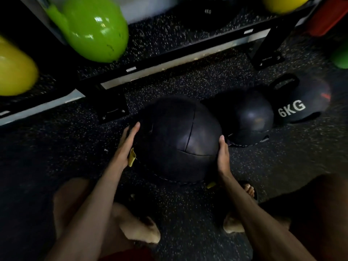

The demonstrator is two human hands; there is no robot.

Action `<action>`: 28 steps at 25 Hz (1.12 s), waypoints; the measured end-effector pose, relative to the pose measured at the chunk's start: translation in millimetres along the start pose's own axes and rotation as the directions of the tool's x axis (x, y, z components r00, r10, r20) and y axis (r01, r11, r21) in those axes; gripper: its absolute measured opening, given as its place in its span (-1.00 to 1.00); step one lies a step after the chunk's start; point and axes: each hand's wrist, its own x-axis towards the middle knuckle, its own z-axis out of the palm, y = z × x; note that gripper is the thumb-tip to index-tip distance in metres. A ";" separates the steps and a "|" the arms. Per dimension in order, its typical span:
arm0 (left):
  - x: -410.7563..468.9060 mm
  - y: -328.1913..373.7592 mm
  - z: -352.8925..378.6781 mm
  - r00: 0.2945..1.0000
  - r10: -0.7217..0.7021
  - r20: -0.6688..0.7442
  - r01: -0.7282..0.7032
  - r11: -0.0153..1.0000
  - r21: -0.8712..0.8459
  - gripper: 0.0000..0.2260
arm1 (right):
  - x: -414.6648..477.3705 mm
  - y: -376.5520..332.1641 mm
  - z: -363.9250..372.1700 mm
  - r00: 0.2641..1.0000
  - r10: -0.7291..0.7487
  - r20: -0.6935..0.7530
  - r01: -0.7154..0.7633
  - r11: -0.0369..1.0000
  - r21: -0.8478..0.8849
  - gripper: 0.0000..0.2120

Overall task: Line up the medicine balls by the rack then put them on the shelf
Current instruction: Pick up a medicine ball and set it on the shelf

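Black rubber floor [188, 219] flecked with pale specks fills the gym scene, dim and a little blurred at the edges. Nearest the camera a bare foot [140, 229] is planted on it, with both forearms reaching forward above it.

The left grip [128, 146] lies with straight fingers flat against the left side of the large black medicine ball [178, 140]. The right grip [223, 157] presses the ball's right side the same way, fingers straight and pointing away from the person. Neither curls round anything; the ball is held between the two palms. It sits low over the floor in front of the rack; whether it rests on the floor I cannot tell. Stitched seams cross its top, and a small yellow tag [131, 157] shows just beside the left palm.

To its right, close against it, is a smaller black ball [248, 119]. Just beyond that one lies a black handled ball marked 6KG [301, 104], so the three lie roughly in a row along the rack's front.

Behind them runs the black rack [111, 108], its base plates on the floor. Its low shelf [169, 34] has the same speckled surface. On the shelf are a glossy green ball [96, 29], a yellow ball [15, 72] at the far left and, further back, a dark ball marked 4KG [207, 12].
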 end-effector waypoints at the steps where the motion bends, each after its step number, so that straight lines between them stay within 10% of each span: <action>1: -19.9 19.3 -5.7 1.000 -0.010 0.002 0.010 1.000 0.003 -0.08 | -22.8 -23.5 -0.5 1.000 0.005 0.003 -0.005 1.000 0.005 -0.63; 13: -298.6 313.1 -23.9 0.967 0.256 0.014 -0.252 0.960 -0.117 -0.30 | -232.8 -375.6 -14.0 0.968 -0.249 0.018 0.249 0.967 -0.048 -0.42; 23: -445.0 508.3 -21.8 0.783 0.621 0.024 -0.581 0.746 -0.326 -0.41 | -321.9 -620.8 -8.0 0.769 -0.626 0.130 0.620 0.780 0.085 -0.52; 28: -505.1 571.3 -30.6 0.672 0.740 -0.038 -0.710 0.628 -0.318 -0.38 | -337.6 -694.4 -3.6 0.689 -0.703 0.177 0.692 0.710 0.131 -0.24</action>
